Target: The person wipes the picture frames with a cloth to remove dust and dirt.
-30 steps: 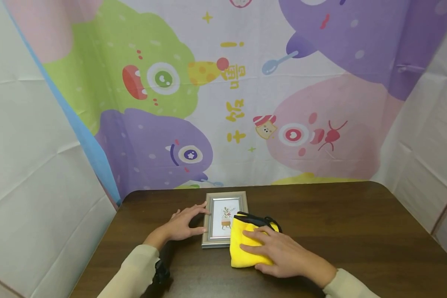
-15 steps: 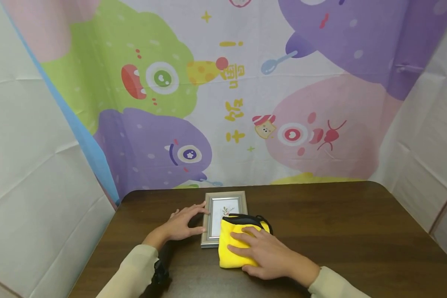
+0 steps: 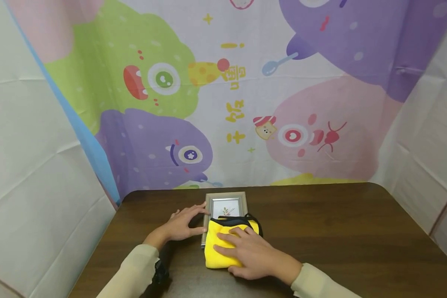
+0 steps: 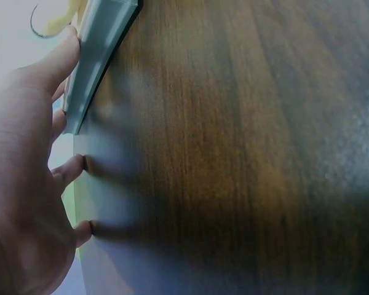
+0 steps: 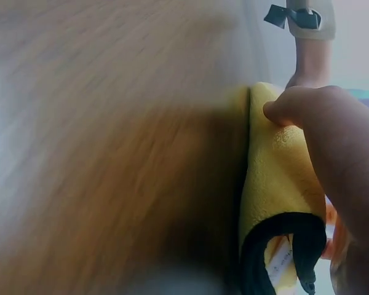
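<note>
A silver-beige picture frame (image 3: 225, 205) with a small plant print lies face up on the dark table. My left hand (image 3: 181, 223) rests at its left side, thumb and fingertips touching the edge. In the left wrist view the thumb lies along the frame's side (image 4: 98, 58), and two other fingertips rest on the table. A folded yellow cloth (image 3: 214, 248) with black trim covers the frame's lower part. My right hand (image 3: 247, 253) lies on the cloth with its fingers spread, pressing it. The right wrist view shows the thumb on the cloth (image 5: 277, 178), which has a white label inside the fold.
The brown wood-grain table (image 3: 339, 231) has rounded far corners. Behind it hangs a cartoon-printed curtain (image 3: 238, 165), with white sheets (image 3: 33, 165) at both sides. A black band (image 3: 160, 271) is on my left wrist.
My right hand has slid the yellow cloth leftward over the lower part of the picture frame, hiding more of the print. The left hand and the frame have stayed in place.
</note>
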`<state>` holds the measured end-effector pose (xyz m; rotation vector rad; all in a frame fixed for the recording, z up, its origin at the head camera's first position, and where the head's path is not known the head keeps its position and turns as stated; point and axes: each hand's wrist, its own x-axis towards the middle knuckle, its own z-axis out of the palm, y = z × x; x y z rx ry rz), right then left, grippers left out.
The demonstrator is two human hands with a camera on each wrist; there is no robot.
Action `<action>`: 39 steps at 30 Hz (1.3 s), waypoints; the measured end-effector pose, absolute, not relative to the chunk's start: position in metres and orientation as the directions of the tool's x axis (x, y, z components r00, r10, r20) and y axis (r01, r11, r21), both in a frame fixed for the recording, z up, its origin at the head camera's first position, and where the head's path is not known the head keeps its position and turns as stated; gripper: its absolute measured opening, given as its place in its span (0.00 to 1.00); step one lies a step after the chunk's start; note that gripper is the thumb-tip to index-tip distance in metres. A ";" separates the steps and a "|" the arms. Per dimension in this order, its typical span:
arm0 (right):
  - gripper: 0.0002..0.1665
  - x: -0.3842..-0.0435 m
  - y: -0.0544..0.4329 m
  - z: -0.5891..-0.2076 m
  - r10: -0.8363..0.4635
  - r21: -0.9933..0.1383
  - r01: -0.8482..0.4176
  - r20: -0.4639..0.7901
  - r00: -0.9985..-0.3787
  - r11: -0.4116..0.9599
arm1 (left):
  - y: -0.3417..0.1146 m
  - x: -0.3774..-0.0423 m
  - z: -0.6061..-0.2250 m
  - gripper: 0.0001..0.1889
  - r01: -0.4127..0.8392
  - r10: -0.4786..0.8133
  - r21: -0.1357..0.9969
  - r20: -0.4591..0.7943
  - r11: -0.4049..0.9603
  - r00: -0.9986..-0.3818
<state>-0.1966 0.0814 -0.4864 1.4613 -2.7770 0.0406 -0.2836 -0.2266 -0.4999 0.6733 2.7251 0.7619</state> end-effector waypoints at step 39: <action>0.39 -0.197 0.083 -0.482 -0.815 0.017 -0.815 -0.008 -0.580 0.579 | -0.228 -0.286 -0.503 0.34 0.364 0.484 0.532 -0.101 0.765 -0.869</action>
